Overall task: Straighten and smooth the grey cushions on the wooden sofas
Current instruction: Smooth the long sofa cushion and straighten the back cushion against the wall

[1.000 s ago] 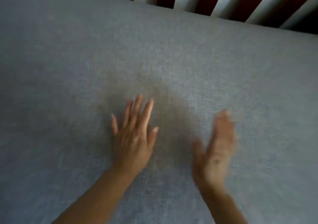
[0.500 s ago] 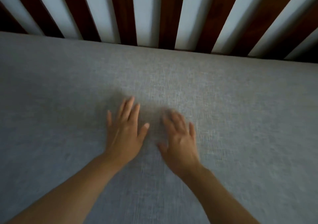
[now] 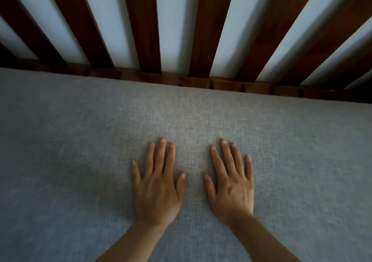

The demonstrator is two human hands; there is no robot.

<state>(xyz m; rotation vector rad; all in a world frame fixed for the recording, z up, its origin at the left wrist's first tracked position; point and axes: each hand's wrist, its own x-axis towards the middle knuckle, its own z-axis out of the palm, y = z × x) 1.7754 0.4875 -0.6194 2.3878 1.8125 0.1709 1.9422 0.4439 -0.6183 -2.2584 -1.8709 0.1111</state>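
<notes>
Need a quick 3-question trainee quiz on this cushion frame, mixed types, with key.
1. True or false: the left hand grips a fold of the grey cushion.
2. The right hand lies: A) flat, fingers spread B) curled in a fist C) on the slats.
3. Fill in: behind the cushion's far edge stand dark wooden ____.

Key: 1 false, it lies flat with fingers straight; 2 A; 3 slats.

I read this as a home living area: a wooden sofa frame (image 3: 201, 81) with dark slats (image 3: 141, 26) backs a grey woven cushion (image 3: 80, 140), and a pale wall (image 3: 175, 20) shows behind.
</notes>
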